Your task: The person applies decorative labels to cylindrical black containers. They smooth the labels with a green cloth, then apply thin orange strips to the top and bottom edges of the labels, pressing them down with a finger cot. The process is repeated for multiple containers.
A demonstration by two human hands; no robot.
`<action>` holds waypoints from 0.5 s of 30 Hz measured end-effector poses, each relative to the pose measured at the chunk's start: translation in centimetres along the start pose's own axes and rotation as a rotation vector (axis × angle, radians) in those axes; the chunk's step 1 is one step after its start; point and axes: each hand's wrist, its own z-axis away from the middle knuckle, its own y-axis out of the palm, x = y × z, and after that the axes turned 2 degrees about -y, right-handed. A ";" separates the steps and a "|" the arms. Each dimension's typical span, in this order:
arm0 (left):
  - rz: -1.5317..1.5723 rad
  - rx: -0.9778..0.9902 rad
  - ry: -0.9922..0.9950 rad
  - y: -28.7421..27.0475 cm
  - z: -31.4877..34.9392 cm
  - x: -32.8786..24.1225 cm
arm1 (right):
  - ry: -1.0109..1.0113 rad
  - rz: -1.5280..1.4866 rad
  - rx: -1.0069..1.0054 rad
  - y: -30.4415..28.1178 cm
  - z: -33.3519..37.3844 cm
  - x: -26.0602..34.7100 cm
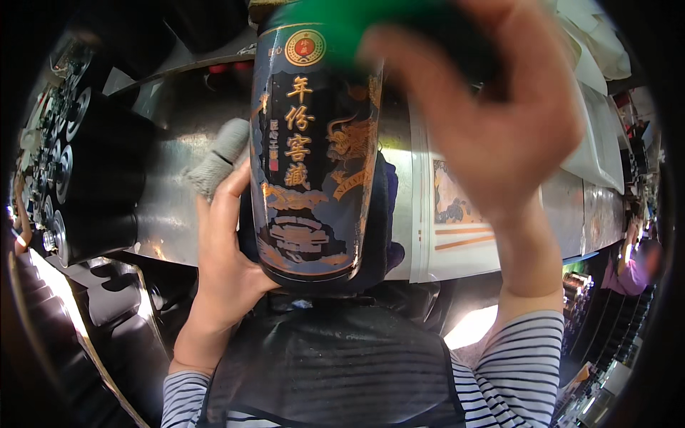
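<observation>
A dark, glossy bottle point(314, 164) with gold lettering, a round red-and-gold emblem and a dragon picture stands in front of me, its base near my black apron point(328, 364). My left hand point(232, 221) is closed around its lower left side, a grey knitted cover point(221, 157) on one finger. My right hand point(506, 107), smeared by motion, is at the bottle's upper right. It is closed on a blurred green tool point(335, 28) that lies across the bottle's top; its exact kind cannot be made out. Dark blue cloth point(391, 221) shows behind the bottle's right edge.
Several black bottles point(100, 171) lie at the left of the metal table point(171, 192). To the right is a printed transfer sheet point(460, 207), with translucent plastic sheets point(596, 135) beyond it. A person in purple point(631, 271) is at the far right.
</observation>
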 end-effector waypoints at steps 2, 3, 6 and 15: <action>0.076 0.034 -0.016 -0.1 0.0 0.3 | -0.207 0.179 -0.023 0.9 0.5 4.1; 0.049 0.046 -0.004 -0.1 0.0 0.6 | -0.316 0.252 -0.030 1.4 0.5 5.9; -0.044 0.104 0.010 -0.3 -0.2 0.9 | -0.626 -0.118 0.065 0.0 -2.6 4.7; 0.059 0.135 -0.096 -0.5 -0.3 0.6 | -0.502 0.214 0.207 -1.5 2.2 0.9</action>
